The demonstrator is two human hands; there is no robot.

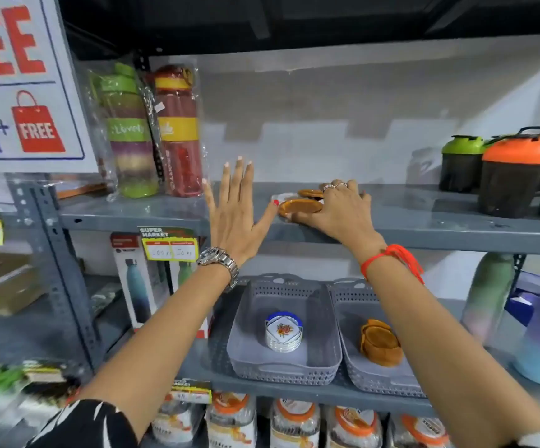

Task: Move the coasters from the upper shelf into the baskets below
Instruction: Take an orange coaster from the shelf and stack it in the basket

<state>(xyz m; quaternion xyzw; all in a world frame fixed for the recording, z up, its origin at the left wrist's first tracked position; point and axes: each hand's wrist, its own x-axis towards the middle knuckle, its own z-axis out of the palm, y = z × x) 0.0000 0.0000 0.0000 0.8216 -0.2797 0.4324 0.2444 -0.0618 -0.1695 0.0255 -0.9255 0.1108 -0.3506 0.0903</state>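
On the grey upper shelf (423,218) lie brown round coasters (301,205), with another brown one (310,192) just behind. My right hand (343,210) rests over them, thumb under the front coaster's edge and fingers curled on its far side. My left hand (234,208) is open with fingers spread upright, its thumb tip touching the coaster's left edge. Below stand two grey perforated baskets. The left basket (246,344) holds a stack of white patterned coasters (283,333). The right basket (352,347) holds a pile of brown coasters (380,342).
Wrapped green (126,130) and red (178,130) bottles stand at the shelf's left; shaker bottles (514,173) with orange and green lids at its right. A boxed bottle (136,282) and a price tag (168,244) sit left of the baskets. Jars (294,425) fill the bottom shelf.
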